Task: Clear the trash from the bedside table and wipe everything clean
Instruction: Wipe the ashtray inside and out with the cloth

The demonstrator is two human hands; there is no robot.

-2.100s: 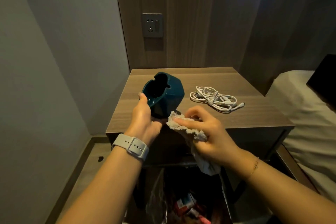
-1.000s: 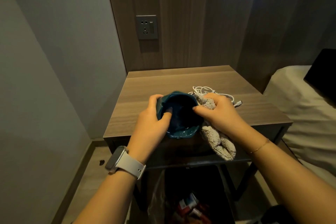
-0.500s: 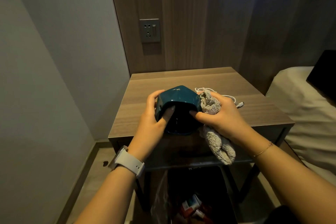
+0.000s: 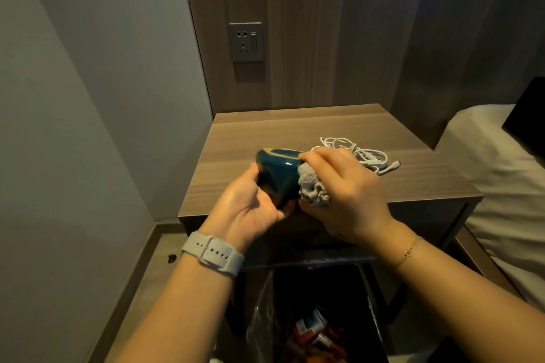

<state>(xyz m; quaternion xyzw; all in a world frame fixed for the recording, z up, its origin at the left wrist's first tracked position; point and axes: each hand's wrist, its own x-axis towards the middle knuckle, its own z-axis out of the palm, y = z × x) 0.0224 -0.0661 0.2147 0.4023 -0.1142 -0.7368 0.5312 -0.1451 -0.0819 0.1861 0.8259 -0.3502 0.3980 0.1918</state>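
left grip (image 4: pixel 247 203) holds ashtray (image 4: pixel 278 174); right grip (image 4: pixel 345 194) presses cloth (image 4: pixel 312 188) beside.

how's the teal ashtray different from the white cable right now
The teal ashtray is lifted and tilted, gripped by the left hand; the white cable lies untouched on the bedside table. The ashtray is one dark, glossy, solid piece; the cable is a pale, thin, loosely bundled coil. The right hand presses a grey cloth against the ashtray, not the cable. Both are at the table, not in the trash.
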